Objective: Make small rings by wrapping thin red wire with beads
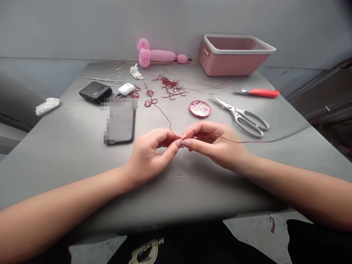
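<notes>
My left hand [148, 156] and my right hand [220, 146] meet over the table's middle, thumbs and fingertips pinched together on a thin dark red wire [165, 118]. One end of the wire runs up to a few coiled loops [148, 103] lying on the tabletop; the other passes across my right fingers and trails off to the right. Something small and pale, perhaps a bead, peeks out under the fingertips, mostly hidden. Just beyond the right hand sits a round red-rimmed lid [200, 109] of pale and pink beads. Grey-handled scissors [239, 116] lie open to its right.
Cut red wire pieces [169, 83] are heaped farther back. A phone [121, 123], a black device [95, 91] and a white earbud case [126, 89] lie left. Behind are a pink balloon [162, 55] and a pink bin [233, 65]. A red-handled cutter [264, 93] lies right.
</notes>
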`<state>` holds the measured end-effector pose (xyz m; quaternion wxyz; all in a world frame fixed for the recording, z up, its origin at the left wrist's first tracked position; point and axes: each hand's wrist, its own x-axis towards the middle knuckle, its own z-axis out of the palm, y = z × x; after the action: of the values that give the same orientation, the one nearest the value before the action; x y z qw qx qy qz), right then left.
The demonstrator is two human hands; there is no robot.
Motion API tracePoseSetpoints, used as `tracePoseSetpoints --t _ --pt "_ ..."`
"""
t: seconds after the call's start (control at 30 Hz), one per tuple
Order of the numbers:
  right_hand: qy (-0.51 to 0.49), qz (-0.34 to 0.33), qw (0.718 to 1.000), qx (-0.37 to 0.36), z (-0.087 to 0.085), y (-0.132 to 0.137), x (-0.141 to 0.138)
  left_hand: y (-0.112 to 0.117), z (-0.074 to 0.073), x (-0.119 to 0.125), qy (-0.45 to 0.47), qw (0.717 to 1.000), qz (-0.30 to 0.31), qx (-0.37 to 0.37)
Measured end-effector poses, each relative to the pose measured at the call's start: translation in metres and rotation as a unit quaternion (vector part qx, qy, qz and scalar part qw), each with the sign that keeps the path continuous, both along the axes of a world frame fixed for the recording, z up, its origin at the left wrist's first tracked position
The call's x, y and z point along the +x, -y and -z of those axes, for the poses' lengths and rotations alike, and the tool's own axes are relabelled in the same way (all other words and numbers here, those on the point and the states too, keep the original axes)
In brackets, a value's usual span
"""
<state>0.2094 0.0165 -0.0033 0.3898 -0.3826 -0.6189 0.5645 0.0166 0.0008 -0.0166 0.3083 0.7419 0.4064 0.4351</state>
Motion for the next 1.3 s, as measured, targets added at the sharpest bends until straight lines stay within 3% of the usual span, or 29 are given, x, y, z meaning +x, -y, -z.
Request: tracePoseSetpoints --t 0.27,0.6,0.77,0.97,1.3 --pt "-0.019 -0.019 1.000 0.015 0.003 -0.001 -0.002 0.003 -0.001 0.002 0.069 0.990 0.039 -0.116" --pt "0.032 -0.029 0.990 0.134 0.014 0.003 0.000 0.004 -0.009 0.004 0.122 0.968 0.022 -0.218" --pt "0.002 -0.025 0.995 0.097 0.015 0.001 0.001 0.002 -0.005 0.006 0.148 0.961 0.028 -0.231" --pt "0.035 -0.041 0.994 0.092 0.011 0.001 0.002 0.000 -0.001 0.004 0.147 0.959 0.048 -0.239" --pt "0.007 -0.035 0.999 -0.022 0.004 -0.003 0.004 -0.002 0.010 0.005 0.145 0.962 0.074 -0.219"
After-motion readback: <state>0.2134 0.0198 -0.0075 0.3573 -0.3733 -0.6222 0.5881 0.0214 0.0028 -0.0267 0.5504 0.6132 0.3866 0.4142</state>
